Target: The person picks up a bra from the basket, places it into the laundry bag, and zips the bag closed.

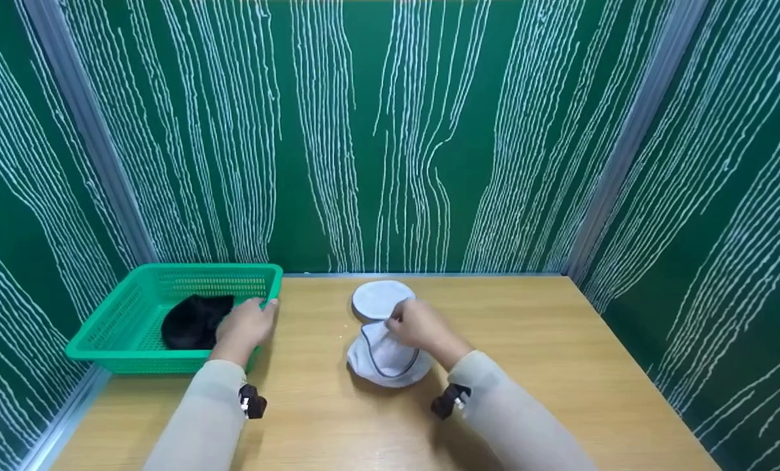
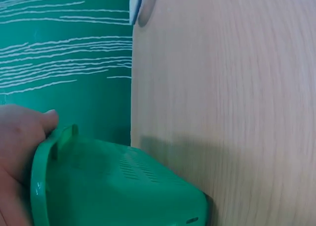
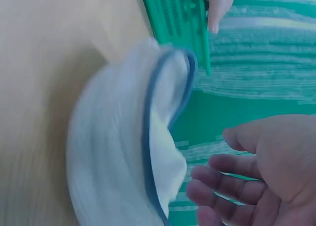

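My left hand (image 1: 246, 326) grips the right rim of a green plastic basket (image 1: 95, 340), which has slotted walls. Inside the basket lies a soft black bundle (image 1: 190, 322), partly covered by that hand. On the table in front of me sits a soft white cloth piece (image 1: 390, 369), cap-like in shape, with a dark blue-grey trimmed edge and one side standing up. Over its raised side is my right hand (image 1: 422, 325). In the right wrist view the fingers (image 3: 229, 184) of that hand are loosely bent, with a gap between them and the cloth piece (image 3: 108, 152).
Just behind the cloth piece lies a round white disc-like thing (image 1: 382, 299) with a darker edge. The wooden table (image 1: 527, 340) meets green walls (image 1: 481, 131) with white wavy lines at the back and sides. Grey metal posts (image 1: 631, 140) stand in the corners.
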Tool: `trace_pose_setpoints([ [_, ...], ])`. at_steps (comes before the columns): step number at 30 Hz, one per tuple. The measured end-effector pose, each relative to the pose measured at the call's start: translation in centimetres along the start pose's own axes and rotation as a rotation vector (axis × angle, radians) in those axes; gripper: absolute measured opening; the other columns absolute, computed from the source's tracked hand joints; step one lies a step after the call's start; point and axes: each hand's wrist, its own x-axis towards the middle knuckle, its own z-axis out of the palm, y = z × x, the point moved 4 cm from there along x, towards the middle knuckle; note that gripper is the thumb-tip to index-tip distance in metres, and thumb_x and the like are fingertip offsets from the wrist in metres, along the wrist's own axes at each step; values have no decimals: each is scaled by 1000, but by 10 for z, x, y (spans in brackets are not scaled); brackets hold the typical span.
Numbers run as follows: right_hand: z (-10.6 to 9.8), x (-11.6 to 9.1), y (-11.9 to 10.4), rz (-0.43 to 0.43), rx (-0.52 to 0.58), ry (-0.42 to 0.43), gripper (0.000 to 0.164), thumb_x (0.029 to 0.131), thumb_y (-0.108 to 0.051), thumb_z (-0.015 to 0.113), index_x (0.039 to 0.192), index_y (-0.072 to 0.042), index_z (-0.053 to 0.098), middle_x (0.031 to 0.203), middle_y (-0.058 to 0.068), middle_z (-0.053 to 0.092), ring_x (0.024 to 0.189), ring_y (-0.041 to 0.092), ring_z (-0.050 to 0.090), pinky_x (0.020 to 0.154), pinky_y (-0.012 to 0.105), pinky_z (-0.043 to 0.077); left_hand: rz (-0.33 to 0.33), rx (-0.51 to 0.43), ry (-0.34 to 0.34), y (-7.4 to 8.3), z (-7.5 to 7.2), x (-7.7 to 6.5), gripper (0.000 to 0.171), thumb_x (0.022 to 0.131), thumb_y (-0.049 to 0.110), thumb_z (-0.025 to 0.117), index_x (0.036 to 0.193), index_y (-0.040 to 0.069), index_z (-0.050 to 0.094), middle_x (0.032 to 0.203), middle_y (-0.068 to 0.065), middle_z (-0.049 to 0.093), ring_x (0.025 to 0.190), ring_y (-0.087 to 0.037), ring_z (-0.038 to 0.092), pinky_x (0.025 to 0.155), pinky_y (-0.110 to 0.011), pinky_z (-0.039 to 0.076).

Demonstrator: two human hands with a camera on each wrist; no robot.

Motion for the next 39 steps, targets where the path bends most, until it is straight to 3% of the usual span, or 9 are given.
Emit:
trace_pose_setpoints([
  [5, -15, 4, 28, 75, -17, 67, 16, 106, -24, 78, 107, -10, 86, 105, 9, 85, 87, 21, 75, 79, 39, 66, -3, 38, 161, -8, -19, 3, 59, 119, 41, 51, 161, 1, 59, 160, -32, 61, 146, -56, 56, 116, -73, 51],
  [9, -21, 4, 52, 168, 18, 70, 19, 105, -26, 79, 111, -8, 84, 109, 10, 84, 87, 23, 72, 79, 39, 64, -28, 150, 217, -22, -37, 8, 74, 109, 45, 69, 163, -2, 53, 161, -42, 45, 147, -63, 41, 112, -81, 48],
  [12, -20, 1, 64, 225, 46, 51, 25, 106, -30, 79, 113, -7, 83, 110, 11, 83, 87, 24, 71, 80, 41, 64, -71, 194, 198, -39, -46, 12, 102, 98, 56, 82, 170, -3, 40, 170, -50, 23, 155, -72, 25, 113, -91, 41],
  [17, -14, -2, 73, 281, 88, 4, 33, 107, -40, 79, 113, -8, 82, 106, 9, 81, 90, 24, 71, 82, 40, 63, -145, 147, 101, -66, -52, 16, 146, 82, 61, 98, 181, 7, 6, 178, -49, -11, 159, -83, -4, 111, -102, 26],
  [22, -9, -2, 74, 289, 113, -17, 35, 105, -43, 81, 105, -8, 83, 97, 7, 78, 85, 22, 69, 75, 36, 59, -164, 125, 16, -78, -49, 17, 168, 79, 53, 104, 176, 14, -29, 178, -48, -2, 161, -80, -5, 111, -102, 22],
  [26, -4, -2, 76, 322, 144, -44, 36, 105, -45, 81, 98, -10, 81, 93, 6, 76, 85, 22, 68, 71, 34, 55, -154, 130, -32, -81, -47, 15, 170, 81, 46, 104, 172, 17, -37, 178, -47, 6, 162, -78, 0, 110, -103, 24],
  [31, 4, -2, 80, 362, 166, -77, 32, 106, -42, 80, 97, -11, 78, 92, 7, 72, 86, 23, 67, 70, 33, 54, -133, 165, -42, -87, -48, 19, 166, 84, 31, 103, 171, 15, -37, 177, -46, 13, 155, -77, 28, 109, -102, 29],
  [34, 7, 0, 79, 348, 133, -79, 29, 107, -37, 80, 98, -10, 79, 90, 7, 71, 83, 22, 66, 69, 33, 53, -112, 206, -36, -90, -52, 21, 161, 83, 28, 103, 176, 11, -26, 175, -49, 14, 148, -76, 39, 109, -100, 33],
  [39, 13, 2, 75, 331, 117, -82, 21, 106, -28, 81, 103, -8, 80, 91, 7, 73, 83, 22, 67, 72, 32, 57, -94, 251, -54, -90, -54, 18, 137, 82, 28, 103, 179, -1, 11, 174, -51, 3, 158, -78, 14, 108, -101, 33],
])
